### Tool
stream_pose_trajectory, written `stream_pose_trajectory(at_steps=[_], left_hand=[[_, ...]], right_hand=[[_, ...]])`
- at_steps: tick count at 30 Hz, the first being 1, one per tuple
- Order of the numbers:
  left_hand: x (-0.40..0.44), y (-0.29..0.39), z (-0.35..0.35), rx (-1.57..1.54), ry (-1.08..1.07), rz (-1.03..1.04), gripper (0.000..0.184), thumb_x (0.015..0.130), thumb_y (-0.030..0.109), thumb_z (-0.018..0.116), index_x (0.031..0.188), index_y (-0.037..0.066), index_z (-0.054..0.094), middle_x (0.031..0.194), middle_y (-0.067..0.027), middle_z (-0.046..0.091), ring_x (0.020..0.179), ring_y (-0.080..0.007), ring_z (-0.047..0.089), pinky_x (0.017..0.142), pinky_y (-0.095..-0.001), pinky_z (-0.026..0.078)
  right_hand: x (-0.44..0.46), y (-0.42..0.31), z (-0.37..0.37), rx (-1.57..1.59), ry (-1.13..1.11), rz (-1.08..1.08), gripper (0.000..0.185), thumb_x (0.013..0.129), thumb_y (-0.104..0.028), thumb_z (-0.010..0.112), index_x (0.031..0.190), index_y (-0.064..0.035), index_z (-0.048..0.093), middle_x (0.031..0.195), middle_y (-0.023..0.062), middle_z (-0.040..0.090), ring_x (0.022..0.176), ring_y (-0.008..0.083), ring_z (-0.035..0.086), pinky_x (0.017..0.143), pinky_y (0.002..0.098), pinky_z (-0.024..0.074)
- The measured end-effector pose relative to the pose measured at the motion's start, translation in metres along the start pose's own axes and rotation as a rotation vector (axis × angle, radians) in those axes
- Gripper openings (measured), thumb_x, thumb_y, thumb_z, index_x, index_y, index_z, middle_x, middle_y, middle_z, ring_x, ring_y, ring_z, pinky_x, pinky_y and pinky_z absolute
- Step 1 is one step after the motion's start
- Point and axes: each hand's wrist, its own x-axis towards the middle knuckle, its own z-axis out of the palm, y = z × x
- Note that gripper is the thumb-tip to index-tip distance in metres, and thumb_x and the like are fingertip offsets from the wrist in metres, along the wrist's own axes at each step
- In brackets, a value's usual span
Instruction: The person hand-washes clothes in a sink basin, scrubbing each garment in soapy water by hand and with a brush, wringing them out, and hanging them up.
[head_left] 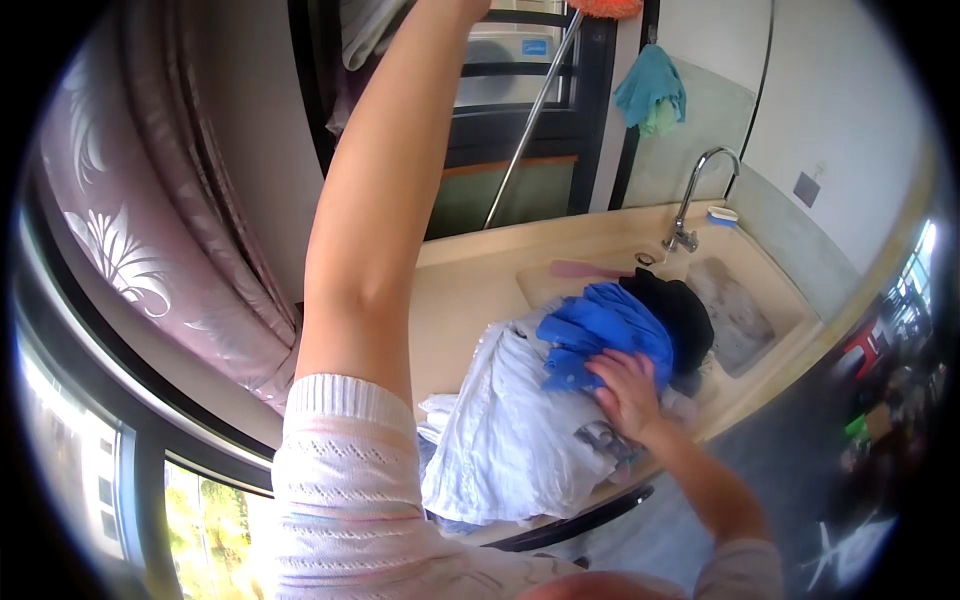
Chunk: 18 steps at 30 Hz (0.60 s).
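My left arm [370, 200] stretches up past the top edge of the head view, so the left hand is out of the picture. My right hand [628, 393] rests against a blue garment [608, 328], its fingers slightly apart on the cloth. That blue piece lies on top of a heap in front of me. Beneath and to the left spreads a white garment [510, 430], wrinkled and hanging over the front edge. A black garment [685, 318] sits behind the blue one, beside the basin.
A beige sink counter [450, 290] holds the heap, with a chrome faucet [695, 200] and a brush [722, 215] at its back right. Teal cloths [650, 90] hang on the wall. A metal pole [530, 125] leans at the window; a curtain [170, 220] hangs left.
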Motion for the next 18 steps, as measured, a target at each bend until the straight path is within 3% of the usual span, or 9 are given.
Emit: stream_pose_trajectory(at_steps=[5, 8, 9, 10, 11, 12, 14, 15, 18], left_hand=[[-0.006, -0.008, -0.030, -0.332, 0.139, -0.173, 0.010, 0.080, 0.012, 0.053, 0.070, 0.010, 0.054, 0.055, 0.0049, 0.041, 0.048, -0.0073, 0.036, 0.045, -0.0224, 0.025], [-0.013, -0.017, -0.018, -0.129, 0.433, -0.213, 0.014, 0.077, 0.015, 0.055, 0.064, 0.014, 0.050, 0.053, 0.0057, 0.039, 0.047, -0.0071, 0.036, 0.044, -0.0227, 0.024], [0.002, -0.044, -0.037, -0.185, 0.063, -0.218, 0.013, 0.077, 0.015, 0.054, 0.065, 0.013, 0.050, 0.052, 0.0052, 0.039, 0.046, -0.0070, 0.037, 0.046, -0.0241, 0.026], [0.012, -0.041, -0.025, -0.059, -0.213, -0.231, 0.007, 0.077, 0.015, 0.054, 0.073, 0.009, 0.056, 0.062, 0.0007, 0.048, 0.058, -0.0099, 0.047, 0.054, -0.0270, 0.035], [-0.002, -0.037, 0.043, 0.163, 0.124, -0.042, 0.014, 0.078, 0.015, 0.053, 0.085, 0.004, 0.058, 0.078, -0.0039, 0.055, 0.074, -0.0140, 0.051, 0.067, -0.0307, 0.039], [-0.003, -0.038, 0.067, 0.163, -0.007, -0.121, 0.021, 0.077, 0.015, 0.054, 0.091, 0.001, 0.058, 0.089, -0.0055, 0.056, 0.085, -0.0158, 0.050, 0.075, -0.0310, 0.038], [0.007, -0.063, 0.095, 0.278, -0.136, -0.184, 0.016, 0.075, 0.016, 0.055, 0.086, 0.005, 0.058, 0.081, -0.0012, 0.055, 0.076, -0.0123, 0.050, 0.068, -0.0268, 0.038], [0.009, -0.082, 0.106, 0.083, -0.244, -0.204, 0.008, 0.075, 0.014, 0.055, 0.082, 0.009, 0.057, 0.075, 0.0012, 0.053, 0.070, -0.0097, 0.050, 0.064, -0.0235, 0.038], [-0.010, -0.086, 0.127, -0.215, 0.006, -0.257, 0.004, 0.078, 0.011, 0.052, 0.081, 0.011, 0.055, 0.070, 0.0011, 0.054, 0.064, -0.0105, 0.051, 0.059, -0.0227, 0.039]], right_hand=[[-0.002, 0.004, 0.005, -0.003, 0.010, -0.014, 0.034, 0.082, -0.027, 0.045, 0.112, -0.0127, 0.052, 0.115, 0.0042, 0.052, 0.112, 0.0229, 0.042, 0.095, 0.0435, 0.0205], [-0.002, 0.006, 0.005, -0.013, 0.033, -0.026, 0.034, 0.082, -0.027, 0.045, 0.112, -0.0129, 0.052, 0.115, 0.0039, 0.052, 0.112, 0.0229, 0.042, 0.095, 0.0433, 0.0207], [-0.003, 0.005, 0.004, -0.010, 0.043, -0.028, 0.034, 0.082, -0.027, 0.045, 0.113, -0.0131, 0.052, 0.115, 0.0038, 0.053, 0.112, 0.0229, 0.042, 0.095, 0.0433, 0.0208], [-0.004, 0.005, 0.005, -0.006, 0.051, -0.027, 0.034, 0.082, -0.027, 0.045, 0.113, -0.0133, 0.052, 0.115, 0.0037, 0.053, 0.111, 0.0229, 0.043, 0.096, 0.0433, 0.0208], [-0.004, 0.006, 0.005, -0.005, 0.051, -0.029, 0.034, 0.082, -0.027, 0.045, 0.113, -0.0136, 0.052, 0.114, 0.0036, 0.053, 0.112, 0.0228, 0.043, 0.096, 0.0432, 0.0208], [-0.004, 0.006, 0.005, -0.003, 0.049, -0.029, 0.034, 0.082, -0.026, 0.045, 0.113, -0.0139, 0.052, 0.114, 0.0035, 0.053, 0.112, 0.0227, 0.043, 0.096, 0.0432, 0.0208], [-0.005, 0.008, 0.007, -0.002, 0.055, -0.028, 0.034, 0.082, -0.026, 0.046, 0.114, -0.0149, 0.051, 0.114, 0.0031, 0.053, 0.112, 0.0223, 0.043, 0.096, 0.0434, 0.0208], [-0.005, 0.009, 0.007, -0.002, 0.058, -0.030, 0.034, 0.082, -0.025, 0.047, 0.114, -0.0149, 0.051, 0.114, 0.0030, 0.053, 0.111, 0.0222, 0.043, 0.096, 0.0434, 0.0209], [-0.006, 0.008, 0.008, 0.001, 0.065, -0.020, 0.034, 0.081, -0.025, 0.048, 0.114, -0.0156, 0.051, 0.114, 0.0027, 0.054, 0.111, 0.0217, 0.043, 0.096, 0.0433, 0.0211]])
